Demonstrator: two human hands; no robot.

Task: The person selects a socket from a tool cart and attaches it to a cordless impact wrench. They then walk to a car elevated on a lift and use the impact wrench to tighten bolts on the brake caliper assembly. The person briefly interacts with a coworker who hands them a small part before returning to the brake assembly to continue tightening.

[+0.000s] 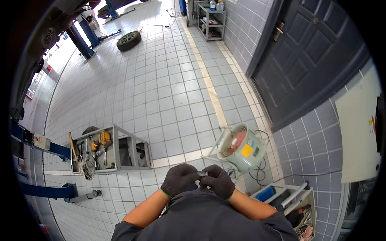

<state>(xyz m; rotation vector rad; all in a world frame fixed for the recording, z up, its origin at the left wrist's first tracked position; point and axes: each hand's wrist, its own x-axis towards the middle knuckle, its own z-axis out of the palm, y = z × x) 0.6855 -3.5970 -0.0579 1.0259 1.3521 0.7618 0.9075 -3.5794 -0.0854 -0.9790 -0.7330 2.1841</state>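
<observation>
Both hands are in dark knit gloves, fuzzy-looking fabric with a thin green edge at the cuffs, and they meet right in front of the dark shirt. Between them is a small metal piece (202, 173), shiny, roughly cylindrical, held up off the floor. The left hand (179, 180) has its fingers curled in and clamped on one end, and the right hand (219, 183) pinches the other end between thumb and fingers. The gloves hide most of it, so I can't tell exactly what it is. Just past the right hand sits a fan (249, 153), a fat pale-green drum with a reddish middle behind a round wire grille, plus a yellow sticker on its side. Black cable loops in loose curls beside it. Off to the left there's a tool cart (132, 169), boxy grey metal frame, its top loaded with steel wrenches, a crumpled rag (87, 168) and a chunky yellow tool (104, 137). At lower right, another cart carries a smooth blue plastic tray (265, 194). The floor (173, 108) is glossy square tile with dark grout, a tire (129, 41) lies flat farther out, and the dark door (301, 60) has raised rectangular panels.
</observation>
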